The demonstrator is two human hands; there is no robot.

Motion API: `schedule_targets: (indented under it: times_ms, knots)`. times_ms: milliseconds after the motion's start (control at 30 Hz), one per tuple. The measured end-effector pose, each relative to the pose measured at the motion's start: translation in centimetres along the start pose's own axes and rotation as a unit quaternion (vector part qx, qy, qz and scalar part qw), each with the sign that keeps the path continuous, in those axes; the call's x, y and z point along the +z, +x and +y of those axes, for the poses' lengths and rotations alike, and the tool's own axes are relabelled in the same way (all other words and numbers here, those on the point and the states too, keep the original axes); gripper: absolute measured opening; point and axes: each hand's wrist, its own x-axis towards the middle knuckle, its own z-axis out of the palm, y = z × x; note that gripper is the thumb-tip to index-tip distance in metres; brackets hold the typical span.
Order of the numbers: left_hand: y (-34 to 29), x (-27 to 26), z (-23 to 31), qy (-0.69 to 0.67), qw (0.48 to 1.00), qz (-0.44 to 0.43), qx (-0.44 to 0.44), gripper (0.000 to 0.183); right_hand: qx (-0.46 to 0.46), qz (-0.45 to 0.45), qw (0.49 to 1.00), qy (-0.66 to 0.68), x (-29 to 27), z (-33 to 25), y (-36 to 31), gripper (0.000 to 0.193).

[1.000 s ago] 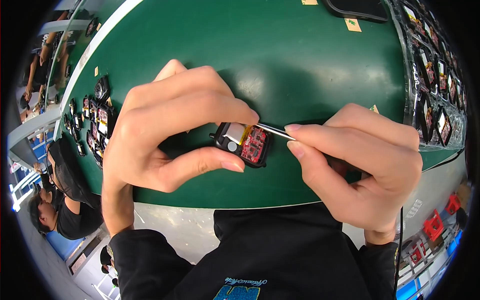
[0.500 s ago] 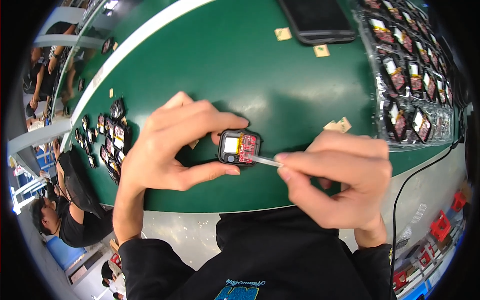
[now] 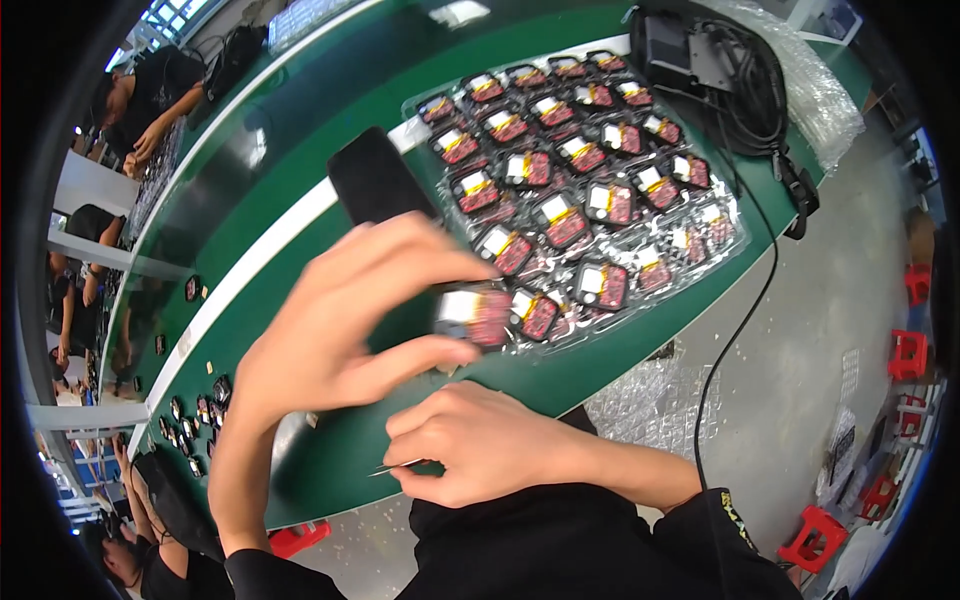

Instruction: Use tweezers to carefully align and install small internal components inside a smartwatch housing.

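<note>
My left hand (image 3: 330, 330) grips a small black square device casing (image 3: 472, 316) between thumb and fingers. Inside the casing are a white block, a yellow strip and a red circuit board, all smeared by motion. It is held at the near left corner of a clear plastic tray (image 3: 540, 347) filled with rows of similar casings. Close to the table's front edge, my right hand (image 3: 470, 440) is closed around a thin pale stick (image 3: 392, 468); only a short end of the stick shows.
A black phone (image 3: 380, 178) lies left of the tray. Beyond the tray sits a black bag with cables (image 3: 710, 70), beside bubble wrap (image 3: 820, 110). More casings (image 3: 200, 420) lie at the left on the green table (image 3: 340, 470). Several people work along the left side. Red stools (image 3: 815, 538) stand on the floor.
The view has swung right, bringing the tray to the middle. My left hand has carried the casing over to the tray. My right hand has drawn the stick away from the circuit board.
</note>
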Motion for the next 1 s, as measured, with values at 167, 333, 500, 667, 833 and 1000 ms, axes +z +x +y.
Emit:
schedule_targets:
  times_ms: [167,333,500,667,833,1000]
  knots:
    - [10.1,4.9,-1.2,-0.016,0.992,-0.053,0.113,0.046,0.0,-0.002,1.0,0.012,-0.1,-0.1,0.5,0.011]
    - [16.2,9.2,-2.2,0.002,0.98,-0.048,0.194,0.041,0.021,-0.008,1.0,0.016,0.4,0.0,0.7,0.012]
    - [18.1,10.7,-2.3,0.042,0.974,-0.029,0.22,0.044,0.011,-0.022,0.999,0.024,0.4,0.1,0.9,0.012]
    - [12.3,5.9,-3.7,0.083,0.985,0.045,0.143,0.038,-0.027,0.026,0.999,-0.006,0.2,-0.1,0.5,0.012]
    - [-0.3,-2.0,-10.3,0.232,0.957,0.158,-0.073,0.032,0.011,0.026,1.0,-0.006,-0.2,0.2,0.0,0.011]
    - [-18.7,-10.4,-14.3,0.441,0.804,0.137,-0.375,0.029,-0.001,0.008,1.0,-0.002,0.1,-0.6,0.6,0.012]
